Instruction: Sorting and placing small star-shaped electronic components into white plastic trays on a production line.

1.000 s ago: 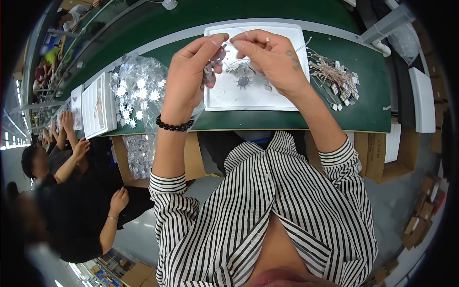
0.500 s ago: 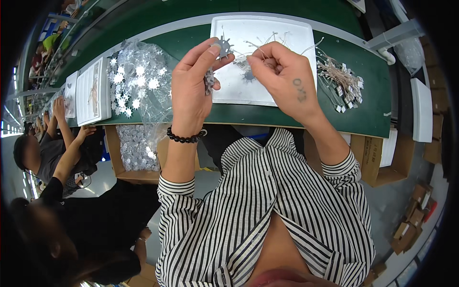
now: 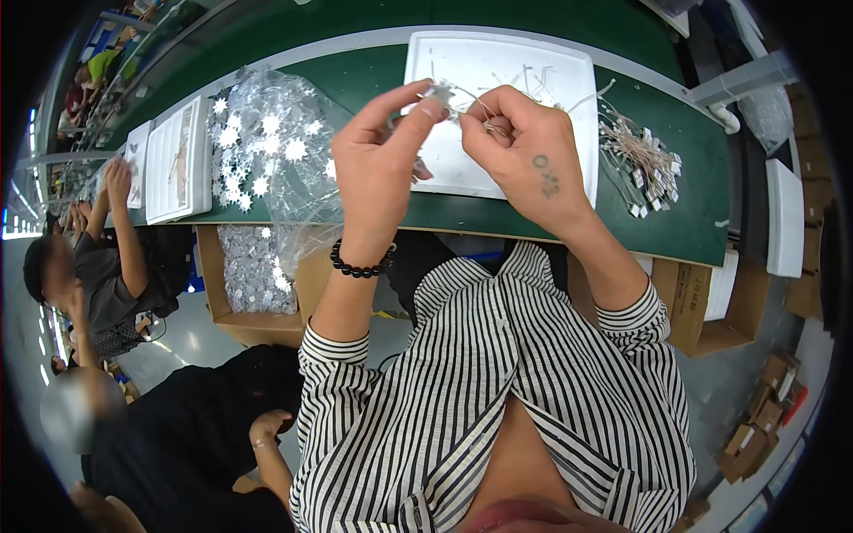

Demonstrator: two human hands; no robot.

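Observation:
My left hand point(image 3: 382, 155) pinches a silver, star-shaped metal piece point(image 3: 439, 91) between thumb and fingertips, above a white foam tray point(image 3: 506, 43). Part of another grey piece shows below, at the lower fingers. Close beside it, my right hand point(image 3: 524, 147) is closed, with thumb and forefinger on thin pale wires point(image 3: 480, 99) that reach toward the star piece. Whether a wire touches or passes through that piece is too small to tell. Several loose wire ends lie in the far part of the tray.
A clear plastic bag of silver star pieces point(image 3: 267, 133) spreads left of the tray. To its right lies a bundle of wires with white connectors point(image 3: 644, 164). Farther left stands another white foam tray point(image 3: 162, 173). Cardboard boxes point(image 3: 253, 327) sit below the green table; other people are at the left.
My left hand has turned and moved right, bringing the star piece against the right hand's fingertips. The grey pieces in its palm are now mostly hidden.

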